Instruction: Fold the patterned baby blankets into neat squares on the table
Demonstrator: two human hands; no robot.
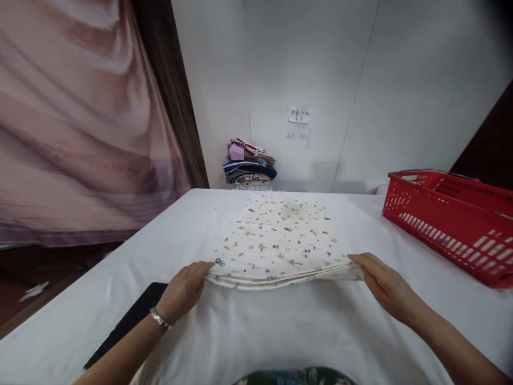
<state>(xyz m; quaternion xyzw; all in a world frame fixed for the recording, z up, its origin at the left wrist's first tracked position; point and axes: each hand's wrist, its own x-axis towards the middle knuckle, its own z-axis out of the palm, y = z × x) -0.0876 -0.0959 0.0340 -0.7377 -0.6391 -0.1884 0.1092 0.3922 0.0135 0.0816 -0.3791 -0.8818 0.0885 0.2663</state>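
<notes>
A white cloth with small printed motifs (pixel 280 240) lies folded in several layers on the table. My left hand (pixel 186 289) pinches its near left corner, and my right hand (pixel 380 280) grips the near right corner. Between them the near edge is lifted slightly off the table and sags in the middle, showing the stacked layers. The far part of the cloth rests flat. On my left wrist is a metal band (pixel 159 318). Fingertips under the cloth are hidden on both sides.
A white sheet covers the table (pixel 168 240). A red plastic basket (pixel 449 219) stands at the right, and a flat black object (pixel 132 321) lies beside my left forearm. Folded clothes (pixel 250 166) are piled beyond the far edge. A pink curtain (pixel 80 117) hangs at the left.
</notes>
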